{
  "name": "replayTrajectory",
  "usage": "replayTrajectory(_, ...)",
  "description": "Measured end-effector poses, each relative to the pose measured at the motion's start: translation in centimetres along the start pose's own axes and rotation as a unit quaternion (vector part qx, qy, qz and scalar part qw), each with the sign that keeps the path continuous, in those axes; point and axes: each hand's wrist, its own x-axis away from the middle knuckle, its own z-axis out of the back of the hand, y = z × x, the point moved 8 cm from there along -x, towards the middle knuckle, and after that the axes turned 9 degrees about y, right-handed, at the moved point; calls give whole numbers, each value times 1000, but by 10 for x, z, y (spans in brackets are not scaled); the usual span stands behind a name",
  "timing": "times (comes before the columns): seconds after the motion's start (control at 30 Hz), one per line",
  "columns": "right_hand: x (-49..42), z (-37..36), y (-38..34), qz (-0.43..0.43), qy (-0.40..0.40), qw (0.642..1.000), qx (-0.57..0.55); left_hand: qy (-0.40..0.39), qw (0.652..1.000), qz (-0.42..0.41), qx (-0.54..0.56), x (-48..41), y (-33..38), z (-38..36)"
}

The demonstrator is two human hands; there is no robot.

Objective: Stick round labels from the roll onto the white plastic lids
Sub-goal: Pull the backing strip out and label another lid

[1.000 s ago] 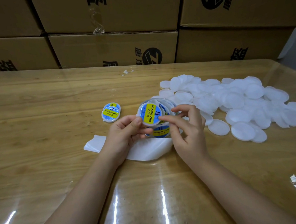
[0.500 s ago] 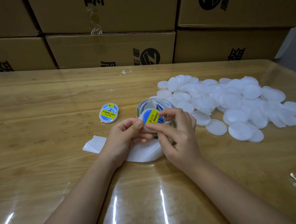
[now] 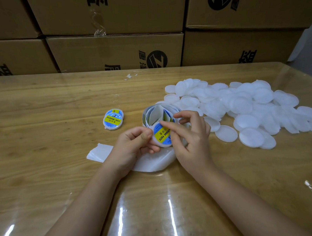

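Stacked cardboard boxes (image 3: pixel 114 53) fill the whole back of the view, their tops and outer sides cut off and their black printing only partly legible. Before them runs the wooden table (image 3: pixel 44 161) under a glossy clear sheet whose glare streaks blot the near edge. On the right of the table lies a loose pile of white lids (image 3: pixel 242 101), overlapping so much that single lids are hard to separate, and its far right end runs out of frame. Both forearms enter from the bottom edge. A strip of white backing paper (image 3: pixel 99 154) lies flat beneath the wrists, its middle hidden by them. The left hand (image 3: pixel 129 146) grips one lid (image 3: pixel 160 145) from the left, thumb on its front edge and fingers curled behind it, where they are mostly out of sight. The right hand (image 3: pixel 191 141) presses its outstretched forefinger across the top of the blue and yellow label (image 3: pixel 162 134) on that lid, thumb laid at the right edge, the other fingers lifted, bent and apart. Just behind the lid stands the roll of labels (image 3: pixel 156 112), its lower half hidden by both hands. Two labelled lids (image 3: pixel 113 120) lie overlapping to the left, the rear one half covered. A small pale scrap (image 3: pixel 130 76), too small to identify, lies near the boxes.
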Motion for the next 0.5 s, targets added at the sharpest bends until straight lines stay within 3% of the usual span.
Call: replayTrajectory(0.5, 2, 1, -17, 74, -29, 997, -21, 52, 997, -20, 57, -3, 8, 12)
